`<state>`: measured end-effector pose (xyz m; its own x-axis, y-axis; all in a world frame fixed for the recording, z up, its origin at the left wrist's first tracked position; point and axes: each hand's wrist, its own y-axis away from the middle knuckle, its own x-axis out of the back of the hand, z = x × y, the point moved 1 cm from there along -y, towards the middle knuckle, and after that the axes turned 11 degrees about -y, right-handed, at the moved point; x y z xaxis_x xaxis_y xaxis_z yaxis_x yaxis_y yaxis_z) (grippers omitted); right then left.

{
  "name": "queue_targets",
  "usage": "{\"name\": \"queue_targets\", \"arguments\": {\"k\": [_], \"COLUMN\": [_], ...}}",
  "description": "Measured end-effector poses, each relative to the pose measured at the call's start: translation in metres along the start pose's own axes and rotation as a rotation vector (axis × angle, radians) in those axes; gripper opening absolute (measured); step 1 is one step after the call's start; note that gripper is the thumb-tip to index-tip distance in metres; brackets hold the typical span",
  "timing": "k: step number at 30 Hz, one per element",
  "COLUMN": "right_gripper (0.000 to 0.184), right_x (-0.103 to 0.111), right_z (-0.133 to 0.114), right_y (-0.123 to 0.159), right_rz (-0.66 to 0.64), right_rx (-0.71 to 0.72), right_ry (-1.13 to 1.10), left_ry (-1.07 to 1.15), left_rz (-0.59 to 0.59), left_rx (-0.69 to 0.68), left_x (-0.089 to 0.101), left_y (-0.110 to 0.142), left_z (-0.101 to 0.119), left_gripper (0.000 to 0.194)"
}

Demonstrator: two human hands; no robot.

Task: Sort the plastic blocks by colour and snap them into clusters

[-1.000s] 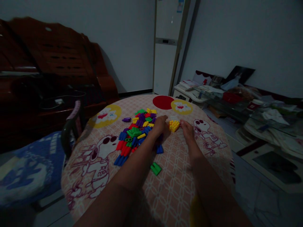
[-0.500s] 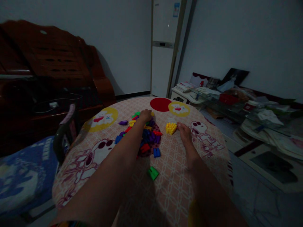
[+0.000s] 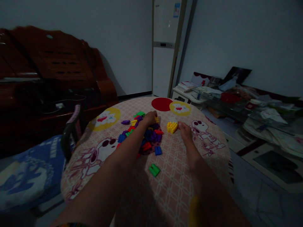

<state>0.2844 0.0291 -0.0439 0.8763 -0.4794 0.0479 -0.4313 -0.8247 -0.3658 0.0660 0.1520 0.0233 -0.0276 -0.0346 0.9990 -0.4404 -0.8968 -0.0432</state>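
Observation:
My left hand (image 3: 150, 118) reaches over the far side of a pile of coloured plastic building blocks (image 3: 147, 135). Its fingers are closed on a yellow building block (image 3: 157, 119), only partly visible. My right hand (image 3: 185, 131) is at the right of the pile, thumb and fingers pinched on the right edge of a knobbly cluster of yellow blocks (image 3: 171, 127). Nearer to me, apart from the pile, lie a green block (image 3: 154, 170) and a blue block (image 3: 158, 150). A purple bottle-shaped piece (image 3: 125, 122) rests at the pile's left.
Everything lies on a round table with a patterned cloth (image 3: 175, 176). A chair with a blue cushion (image 3: 35, 170) stands at the left, a wooden bench (image 3: 68, 63) behind it. At the right is a cluttered cabinet (image 3: 236, 97); a tall white unit (image 3: 163, 69) stands at the back.
My left hand has drawn slightly right and towards me, and a yellow block now shows at its fingertips. My right hand stays by the yellow cluster. The view has shifted slightly.

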Motion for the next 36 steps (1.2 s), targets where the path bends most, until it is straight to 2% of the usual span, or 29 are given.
{"name": "queue_targets", "arguments": {"k": [3,7,10,12,14,17,20,24,27,31,34,36], "right_gripper": [0.064,0.060,0.054,0.049,0.044,0.039,0.034,0.033,0.032,0.033,0.032,0.031], "right_x": [-0.001,-0.002,-0.001,-0.001,-0.001,-0.004,-0.012,-0.017,-0.012,-0.003,0.006,0.014], "right_z": [0.000,0.001,-0.003,-0.009,-0.019,-0.035,-0.047,-0.052,-0.051,-0.052,-0.051,-0.049], "right_y": [-0.001,-0.001,0.001,0.003,0.006,0.012,0.018,0.018,0.014,0.008,0.003,0.000], "right_rz": [0.001,0.013,0.048,0.087,0.118,0.114,0.069,-0.020,-0.062,-0.109,-0.099,-0.064], "right_rx": [-0.018,-0.014,0.028,0.098,0.187,0.280,0.284,0.158,0.039,-0.044,-0.089,-0.114], "right_ry": [-0.016,-0.020,0.017,0.059,0.089,0.089,0.057,-0.037,-0.104,-0.206,-0.270,-0.280], "left_ry": [0.064,0.132,0.232,0.395,0.624,0.984,1.160,1.052,0.921,0.795,0.742,0.719], "left_rz": [0.025,0.081,0.170,0.222,0.225,0.132,0.055,0.116,0.193,0.286,0.307,0.314], "left_rx": [0.024,0.089,0.107,0.067,-0.004,-0.069,-0.077,-0.128,-0.173,-0.201,-0.227,-0.224], "left_x": [0.005,0.012,0.019,0.022,0.022,0.015,0.007,0.005,0.006,0.007,0.008,0.011], "left_y": [0.020,0.040,0.049,0.053,0.056,0.059,0.059,0.059,0.062,0.069,0.072,0.071], "left_z": [-0.004,-0.018,-0.022,-0.016,-0.003,0.022,0.042,0.055,0.062,0.077,0.082,0.077], "left_gripper": [0.047,0.033,0.021,0.015,0.013,0.016,0.021,0.021,0.018,0.014,0.014,0.019]}}
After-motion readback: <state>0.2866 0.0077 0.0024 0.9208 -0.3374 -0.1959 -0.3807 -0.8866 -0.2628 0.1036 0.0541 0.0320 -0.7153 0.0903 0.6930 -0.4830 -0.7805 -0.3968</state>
